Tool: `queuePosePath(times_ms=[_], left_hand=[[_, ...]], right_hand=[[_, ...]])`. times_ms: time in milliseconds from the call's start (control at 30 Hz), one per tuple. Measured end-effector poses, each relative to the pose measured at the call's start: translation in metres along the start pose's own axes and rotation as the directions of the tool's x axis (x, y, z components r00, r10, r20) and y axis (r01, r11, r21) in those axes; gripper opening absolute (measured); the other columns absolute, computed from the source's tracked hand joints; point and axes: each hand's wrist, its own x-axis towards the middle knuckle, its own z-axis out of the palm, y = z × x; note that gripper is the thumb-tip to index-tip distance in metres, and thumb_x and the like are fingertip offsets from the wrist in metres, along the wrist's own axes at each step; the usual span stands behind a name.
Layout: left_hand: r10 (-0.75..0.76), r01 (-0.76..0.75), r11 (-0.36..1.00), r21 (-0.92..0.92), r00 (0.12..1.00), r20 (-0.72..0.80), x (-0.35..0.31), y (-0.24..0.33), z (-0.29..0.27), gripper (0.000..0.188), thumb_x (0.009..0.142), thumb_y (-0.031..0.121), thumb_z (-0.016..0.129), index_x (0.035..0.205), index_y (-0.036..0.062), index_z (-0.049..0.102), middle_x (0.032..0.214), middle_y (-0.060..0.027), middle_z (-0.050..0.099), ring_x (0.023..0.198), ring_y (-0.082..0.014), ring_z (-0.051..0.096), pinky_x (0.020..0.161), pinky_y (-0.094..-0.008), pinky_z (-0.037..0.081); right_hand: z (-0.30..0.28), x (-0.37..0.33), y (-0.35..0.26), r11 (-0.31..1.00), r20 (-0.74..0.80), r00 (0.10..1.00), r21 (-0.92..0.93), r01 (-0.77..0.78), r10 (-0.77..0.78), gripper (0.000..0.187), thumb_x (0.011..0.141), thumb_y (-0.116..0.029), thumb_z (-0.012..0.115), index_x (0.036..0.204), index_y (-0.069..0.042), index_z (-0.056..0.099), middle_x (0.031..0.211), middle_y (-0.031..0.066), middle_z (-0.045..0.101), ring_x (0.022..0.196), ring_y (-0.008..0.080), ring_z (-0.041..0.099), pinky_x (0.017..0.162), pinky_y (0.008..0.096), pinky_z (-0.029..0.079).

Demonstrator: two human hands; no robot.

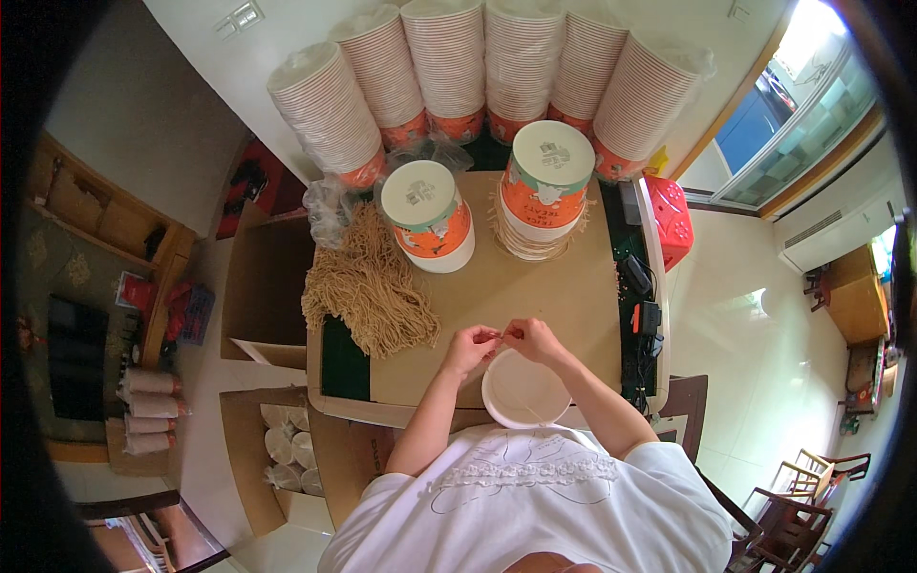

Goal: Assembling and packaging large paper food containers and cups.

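A white paper bucket (525, 390) stands at the table's near edge against my body, its open mouth facing up. A short tan strand (533, 413) shows inside it near the close rim. My left hand (470, 350) and my right hand (533, 340) meet over its far rim, fingertips pinched together. What lies between the fingertips is too small to make out. Left of my hands is a heap of tan cords (368, 286). Beyond them, two orange-and-white printed buckets stand upside down: a shorter stack (435, 229) and a taller stack (544, 181) with cords round its lower part.
Several tall stacks of plastic-wrapped buckets (444, 67) line the wall behind the table (497, 296). Black adapters and cables (645, 320) lie along the right edge, beside a red plastic stool (669, 220). An open cardboard box (244, 449) with white rolled items sits at lower left.
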Motion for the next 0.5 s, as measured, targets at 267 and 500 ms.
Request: queuePosePath(times_ms=[267,500], left_hand=[[0.159,-0.144,0.949,0.280,0.987,-0.033,0.0045,-0.0019,0.0030,0.008,0.078,0.001,0.057,0.085,0.0003,0.061,0.070,-0.0036,0.062,0.058,-0.0083,0.056,0.051,-0.0224,0.046],[0.174,-0.139,0.911,0.387,0.983,-0.056,0.0023,0.0044,0.0081,0.007,0.076,0.001,0.058,0.082,-0.0005,0.061,0.067,-0.0037,0.062,0.057,-0.0082,0.057,0.050,-0.0223,0.046]], right_hand=[[-0.0002,-0.0007,-0.0007,1.000,0.034,0.999,0.005,0.009,-0.009,0.015,0.076,-0.017,0.060,0.081,-0.003,0.062,0.071,0.0111,0.063,0.065,0.0195,0.060,0.059,0.0309,0.046],[0.0003,-0.0002,0.0010,1.000,0.014,1.000,-0.015,0.001,-0.001,0.014,0.075,-0.016,0.059,0.081,-0.004,0.062,0.071,0.0120,0.062,0.065,0.0213,0.060,0.059,0.0316,0.046]])
